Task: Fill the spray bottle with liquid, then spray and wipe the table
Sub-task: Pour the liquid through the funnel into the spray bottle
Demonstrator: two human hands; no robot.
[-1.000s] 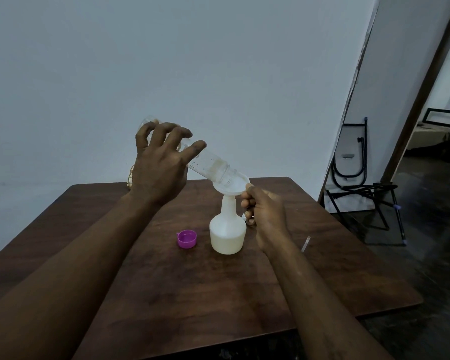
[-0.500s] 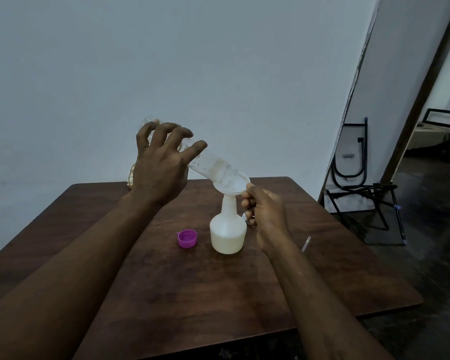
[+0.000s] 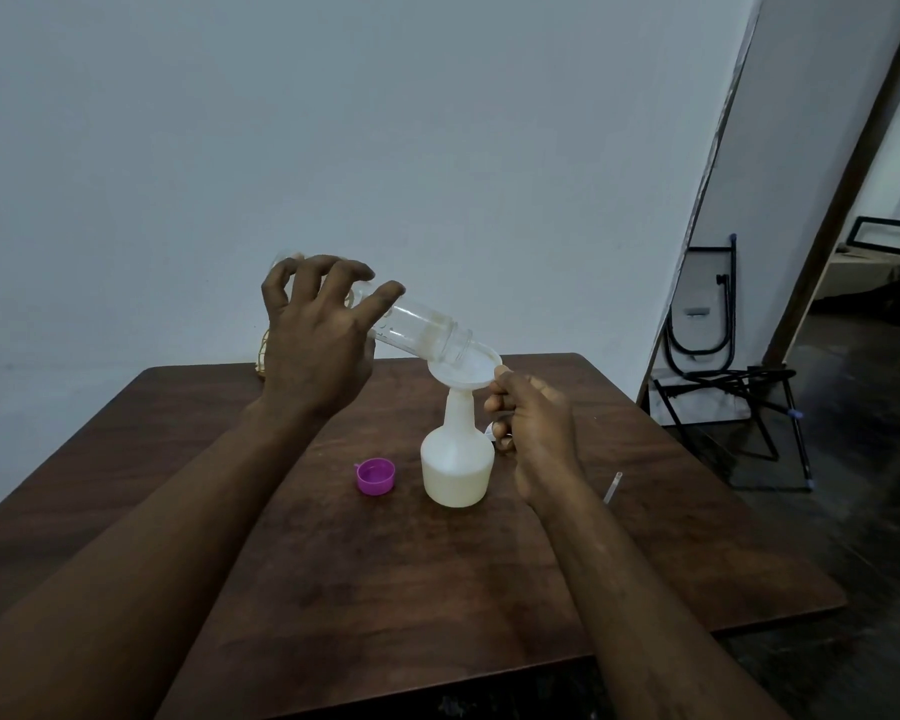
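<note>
Barely anything has shifted over the last second: the left hand [image 3: 315,350] still grips the tilted clear bottle [image 3: 422,332] near its base, fingers fanned around it, with the bottle's mouth down in the white funnel [image 3: 466,374]. The right hand [image 3: 533,428] pinches the funnel's rim. That funnel sits in the neck of the white spray bottle [image 3: 457,467], which stands upright mid-table [image 3: 385,589] with pale liquid in its lower body and a purple cap [image 3: 375,476] just to its left.

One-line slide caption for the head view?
Left hand tips a clear bottle into a funnel steadied by the right hand atop the white spray bottle; purple cap nearby.
</note>
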